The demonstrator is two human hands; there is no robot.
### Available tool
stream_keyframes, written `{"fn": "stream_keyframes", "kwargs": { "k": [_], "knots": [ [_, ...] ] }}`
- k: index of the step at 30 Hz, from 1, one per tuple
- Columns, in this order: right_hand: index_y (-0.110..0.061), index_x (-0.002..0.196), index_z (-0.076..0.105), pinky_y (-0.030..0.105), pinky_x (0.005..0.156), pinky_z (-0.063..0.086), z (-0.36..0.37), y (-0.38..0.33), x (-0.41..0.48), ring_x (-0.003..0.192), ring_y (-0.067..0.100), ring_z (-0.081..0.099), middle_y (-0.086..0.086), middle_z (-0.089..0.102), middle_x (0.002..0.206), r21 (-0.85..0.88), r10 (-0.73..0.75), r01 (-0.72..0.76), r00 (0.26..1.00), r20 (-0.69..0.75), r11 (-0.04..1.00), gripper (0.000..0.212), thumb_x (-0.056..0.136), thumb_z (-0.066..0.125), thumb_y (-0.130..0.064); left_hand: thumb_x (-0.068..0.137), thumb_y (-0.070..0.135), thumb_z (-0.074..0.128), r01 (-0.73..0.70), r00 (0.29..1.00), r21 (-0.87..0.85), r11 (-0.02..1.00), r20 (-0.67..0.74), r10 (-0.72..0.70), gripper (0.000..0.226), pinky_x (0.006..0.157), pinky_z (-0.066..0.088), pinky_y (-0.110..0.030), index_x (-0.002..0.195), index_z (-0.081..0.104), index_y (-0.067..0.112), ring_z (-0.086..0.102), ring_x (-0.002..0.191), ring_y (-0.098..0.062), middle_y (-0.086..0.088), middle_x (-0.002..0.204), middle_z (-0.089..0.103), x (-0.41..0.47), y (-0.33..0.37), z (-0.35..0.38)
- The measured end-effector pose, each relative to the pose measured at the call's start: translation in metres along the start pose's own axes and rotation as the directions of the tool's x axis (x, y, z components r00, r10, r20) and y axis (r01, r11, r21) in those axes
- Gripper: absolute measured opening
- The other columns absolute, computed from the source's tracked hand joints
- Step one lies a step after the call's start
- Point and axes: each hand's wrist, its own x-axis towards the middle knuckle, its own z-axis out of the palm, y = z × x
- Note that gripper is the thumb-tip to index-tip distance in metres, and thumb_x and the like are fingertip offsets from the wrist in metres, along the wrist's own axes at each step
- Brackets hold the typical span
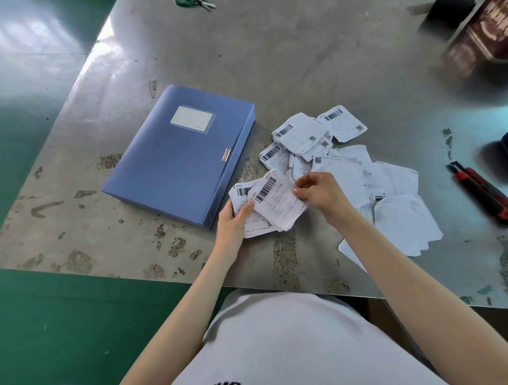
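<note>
Near the front edge of the tabletop [275,55], about midway along it, our left hand [232,222] grips a small stack of labels [257,229] from below with the thumb curled over its face. Our right hand [320,192] pinches the right edge of the top label [277,202] between thumb and bent fingers. Just behind our hands a loose heap of labels [310,137] spreads toward the right edge, where a red and black utility knife [478,189] lies, while the closed blue file box [176,156] lies flat just left of the stack and green-handled scissors [192,2] sit at the far edge.
</note>
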Motion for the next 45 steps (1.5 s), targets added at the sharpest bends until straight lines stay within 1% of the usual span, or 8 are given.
{"fn": "stream_keyframes", "kwargs": {
  "k": [6, 14, 18, 23, 27, 31, 38, 45],
  "knots": [
    [-0.012, 0.083, 0.06, 0.028, 0.073, 0.051, 0.029, 0.009, -0.016, 0.08, 0.018, 0.061, 0.007, 0.065, 0.087, 0.119, 0.079, -0.066, 0.991, -0.105, 0.991, 0.013, 0.083, 0.066, -0.001, 0.089, 0.02, 0.065, 0.04, 0.999, -0.1, 0.994, -0.018, -0.042, 0.022, 0.066, 0.056, -0.019, 0.11, 0.062, 0.026, 0.07, 0.094, -0.01, 0.014, 0.102, 0.073, 0.0, -0.001, 0.008],
    [-0.012, 0.084, 0.058, 0.035, 0.08, 0.05, 0.043, 0.014, -0.025, 0.08, 0.019, 0.058, 0.006, 0.062, 0.084, -0.114, -0.041, 0.041, 0.999, 0.004, 0.993, 0.014, 0.081, 0.066, -0.002, 0.091, 0.016, 0.062, 0.052, 0.998, -0.113, 0.992, -0.031, -0.055, 0.034, 0.064, 0.057, -0.025, 0.124, 0.057, 0.009, 0.071, 0.094, -0.017, 0.001, 0.11, 0.072, -0.003, -0.005, 0.009],
    [-0.011, 0.093, 0.06, 0.022, 0.074, 0.04, 0.032, 0.017, -0.016, 0.082, 0.016, 0.055, 0.002, 0.061, 0.09, -0.182, -0.087, 0.074, 0.994, -0.067, 0.981, 0.015, 0.079, 0.066, -0.008, 0.093, 0.017, 0.06, 0.068, 0.997, -0.086, 0.994, -0.038, -0.072, 0.032, 0.064, 0.057, -0.024, 0.123, 0.058, 0.011, 0.071, 0.094, -0.016, 0.0, 0.112, 0.071, -0.002, -0.005, 0.007],
    [-0.008, 0.124, 0.043, 0.043, 0.094, 0.034, 0.0, 0.034, 0.004, 0.115, 0.035, 0.039, 0.015, 0.042, 0.126, -0.536, -0.177, -0.007, 0.94, -0.292, 0.844, 0.056, 0.08, 0.069, -0.031, 0.093, 0.017, 0.059, 0.095, 0.994, -0.032, 0.995, -0.052, -0.097, 0.028, 0.063, 0.057, -0.024, 0.121, 0.061, 0.014, 0.07, 0.094, -0.013, 0.001, 0.111, 0.071, 0.001, -0.006, 0.004],
    [-0.013, 0.134, 0.033, 0.05, 0.1, 0.028, -0.009, 0.049, 0.013, 0.124, 0.039, 0.03, 0.012, 0.029, 0.138, -0.692, -0.133, -0.096, 0.953, -0.271, 0.715, 0.081, 0.074, 0.07, -0.053, 0.094, 0.016, 0.058, 0.11, 0.991, -0.02, 0.994, -0.073, -0.111, 0.026, 0.067, 0.058, -0.027, 0.12, 0.062, 0.014, 0.07, 0.097, -0.015, 0.001, 0.112, 0.071, 0.005, -0.008, 0.005],
    [-0.021, 0.134, 0.033, 0.051, 0.098, 0.028, -0.007, 0.057, 0.014, 0.123, 0.038, 0.031, 0.01, 0.029, 0.138, -0.719, -0.159, -0.071, 0.956, -0.247, 0.691, 0.07, 0.079, 0.066, -0.048, 0.094, 0.015, 0.058, 0.115, 0.99, -0.025, 0.993, -0.077, -0.117, 0.021, 0.066, 0.058, -0.026, 0.114, 0.064, 0.016, 0.07, 0.096, -0.015, 0.003, 0.109, 0.072, 0.01, -0.008, 0.01],
    [-0.006, 0.116, 0.045, 0.049, 0.09, 0.036, -0.016, 0.06, 0.012, 0.112, 0.038, 0.041, 0.015, 0.044, 0.125, -0.75, -0.235, -0.034, 0.94, -0.25, 0.661, 0.036, 0.086, 0.054, -0.025, 0.093, 0.016, 0.06, 0.131, 0.99, -0.001, 0.991, -0.054, -0.131, 0.02, 0.064, 0.057, -0.024, 0.112, 0.066, 0.017, 0.071, 0.093, -0.012, 0.005, 0.105, 0.073, 0.012, -0.012, 0.007],
    [-0.003, 0.092, 0.062, 0.027, 0.073, 0.036, -0.035, 0.047, 0.016, 0.092, 0.027, 0.053, 0.011, 0.063, 0.096, -0.317, -0.153, 0.044, 0.933, -0.326, 0.947, 0.01, 0.086, 0.058, -0.008, 0.091, 0.017, 0.063, 0.145, 0.989, 0.036, 0.989, -0.023, -0.144, 0.014, 0.061, 0.057, -0.024, 0.1, 0.068, 0.026, 0.072, 0.088, -0.011, 0.01, 0.095, 0.075, 0.014, -0.013, 0.005]
  ]
}}
